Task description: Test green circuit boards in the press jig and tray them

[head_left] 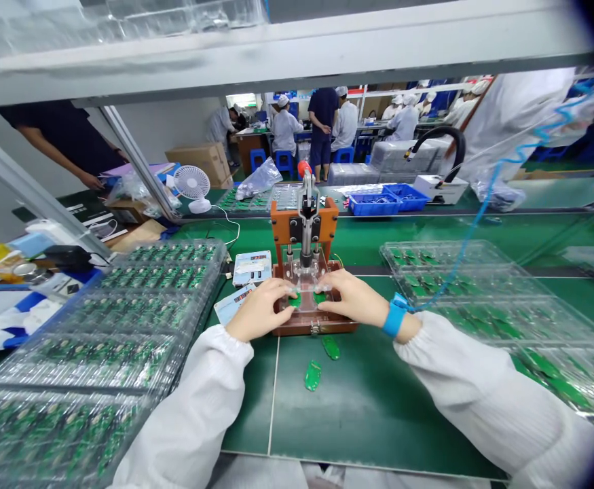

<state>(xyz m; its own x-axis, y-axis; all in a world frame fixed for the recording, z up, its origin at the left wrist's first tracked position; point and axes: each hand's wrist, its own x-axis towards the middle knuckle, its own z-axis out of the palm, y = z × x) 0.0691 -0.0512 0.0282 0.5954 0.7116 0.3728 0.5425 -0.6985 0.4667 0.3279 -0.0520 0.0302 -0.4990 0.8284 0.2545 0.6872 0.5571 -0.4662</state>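
An orange and brown toggle-clamp test fixture (305,227) with a clear plate stands in front of me. At its left side my left hand (262,305) has thumb and fingers curled around a small green circuit board (295,299) on the fixture bed. Opposite it, my right hand (355,299), with a blue wrist strap (396,315), grips another green circuit board (320,297) between thumb and fingers. Both boards are partly hidden by the fingers. Two loose green boards, a nearer one (313,375) and a farther one (332,348), lie on the green mat below the fixture.
Stacked clear trays of circuit boards (138,319) stand at left, and more clear trays (480,305) at right. Small meter boxes (252,267) sit beside the fixture. Behind are a white fan (191,183) and blue bins (388,199). A coiled blue cord (485,197) crosses the right side.
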